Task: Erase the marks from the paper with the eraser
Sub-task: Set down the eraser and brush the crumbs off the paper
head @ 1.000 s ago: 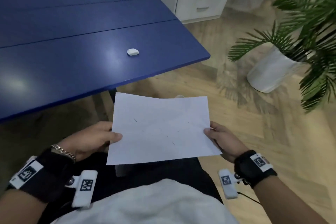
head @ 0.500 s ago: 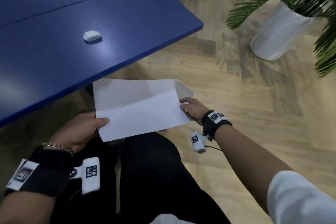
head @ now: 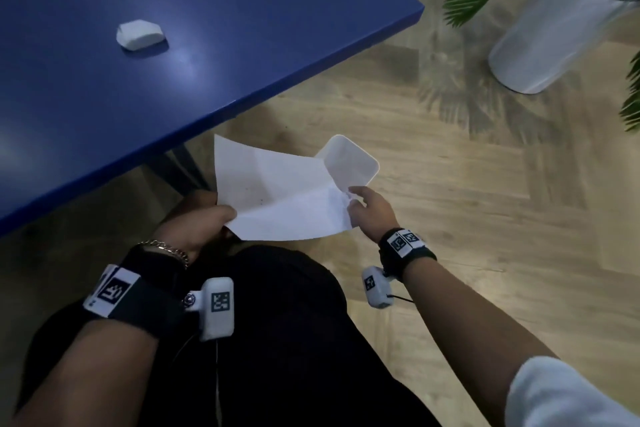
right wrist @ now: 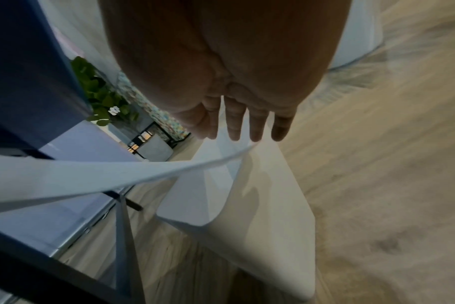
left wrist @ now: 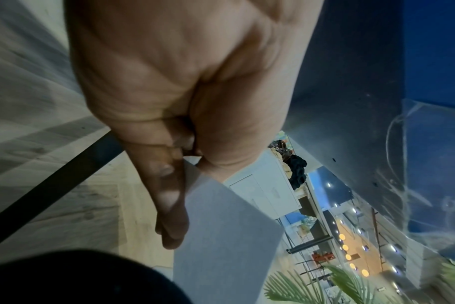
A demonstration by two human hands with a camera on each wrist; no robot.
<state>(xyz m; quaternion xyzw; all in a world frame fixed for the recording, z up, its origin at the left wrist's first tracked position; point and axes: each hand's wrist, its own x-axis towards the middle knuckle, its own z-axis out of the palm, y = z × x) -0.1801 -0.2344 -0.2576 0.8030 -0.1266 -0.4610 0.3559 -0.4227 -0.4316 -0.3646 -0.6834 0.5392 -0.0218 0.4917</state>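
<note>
Wood floor, blue tabletop (head: 242, 55) with eraser (head: 139, 35) lying unused. Paper (head: 277, 204) tilted over white bin (head: 349, 163), likely dumping crumbs; left hand (head: 204, 218) pinches one edge, right hand (head: 370, 211) grips the other.

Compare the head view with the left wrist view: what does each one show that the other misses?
Only the head view shows the eraser lying untouched on the blue table, the right hand at the paper's far edge over a white bin, and faint marks on the sheet. Only the left wrist view shows the left hand's fingers lying along the sheet's underside, plus a white drawer cabinet behind. Both show the left hand holding the paper and the wooden floor.
</note>
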